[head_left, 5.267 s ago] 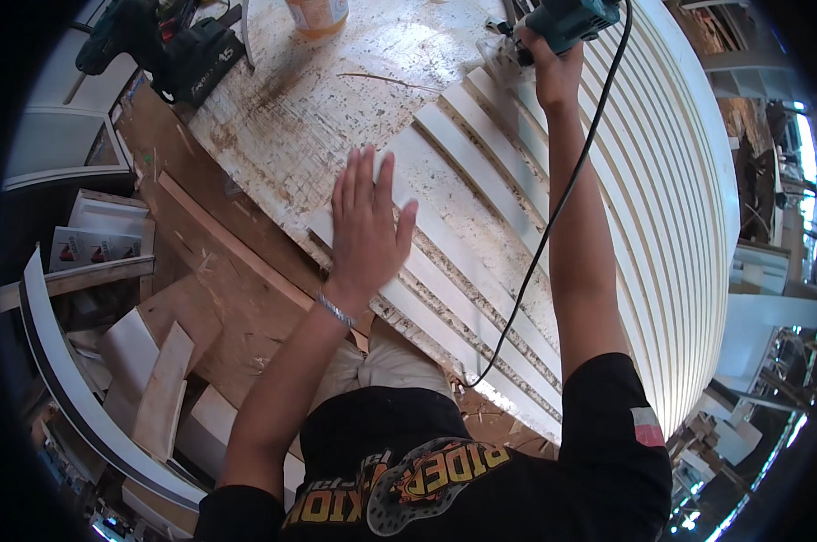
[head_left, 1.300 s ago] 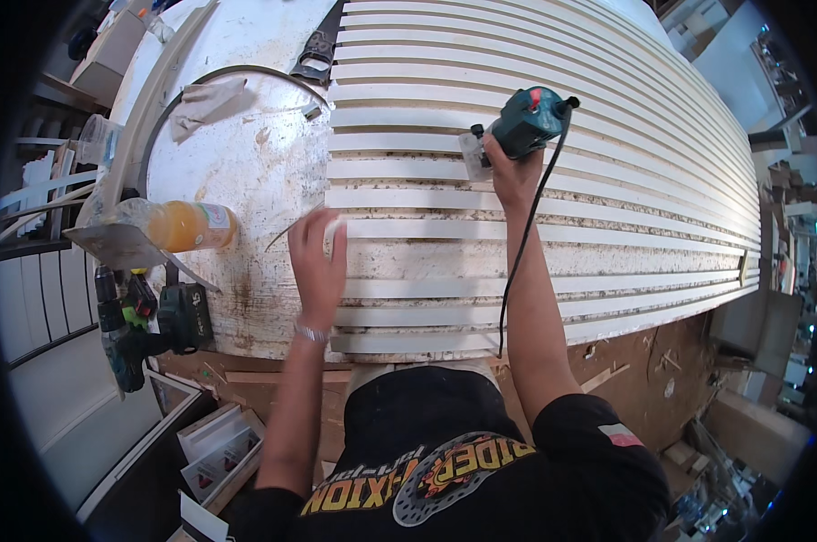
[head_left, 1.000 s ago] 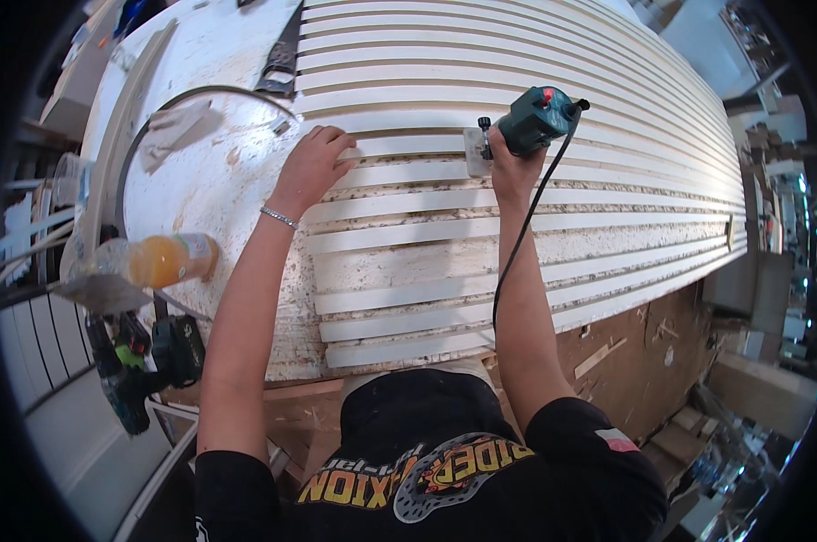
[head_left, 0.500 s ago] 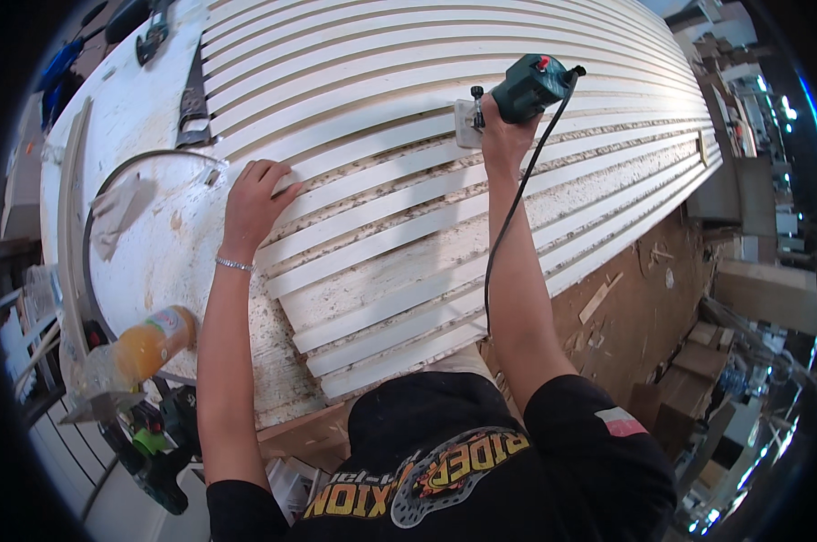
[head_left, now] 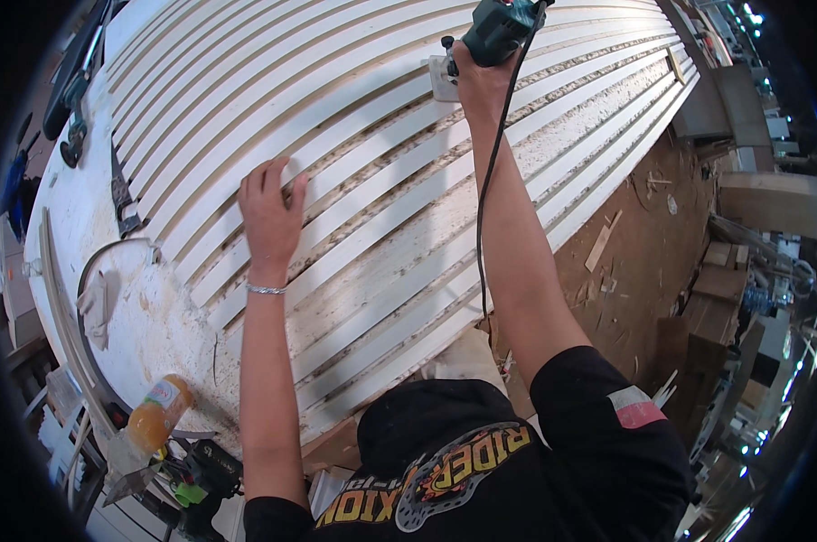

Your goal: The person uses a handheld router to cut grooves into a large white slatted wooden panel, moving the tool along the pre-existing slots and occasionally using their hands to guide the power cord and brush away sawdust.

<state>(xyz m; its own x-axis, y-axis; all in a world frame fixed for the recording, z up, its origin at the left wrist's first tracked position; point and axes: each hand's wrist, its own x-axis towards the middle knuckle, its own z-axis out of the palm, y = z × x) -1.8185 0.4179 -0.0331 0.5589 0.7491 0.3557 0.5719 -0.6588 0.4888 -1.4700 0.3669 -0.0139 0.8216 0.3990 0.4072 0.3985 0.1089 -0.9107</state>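
A white panel of long parallel slats [head_left: 336, 101] spreads before me, sawdust lying in its grooves. My right hand [head_left: 483, 83] is wrapped round a dark green trim router [head_left: 494, 32] at the far side, partly cut off by the upper edge. The router's clear base plate [head_left: 443, 83] sits on the slats. Its black cord [head_left: 482, 212] runs back along my right forearm. My left hand [head_left: 273, 221] lies on the slats nearer the panel's left end, fingers spread and thumb apart, holding nothing. The router's bit is hidden.
At the lower left are a bottle of orange liquid [head_left: 162, 408] and a green-and-black power tool [head_left: 211, 468]. A pale crumpled glove or cloth [head_left: 94, 309] lies on the dusty white board. Wood scraps [head_left: 601, 242] litter the brown floor at right, near stacked boxes [head_left: 718, 280].
My view has shifted. The router in my right hand has moved farther away along the slats. My left hand has slid right, from the panel's left end onto the slats.
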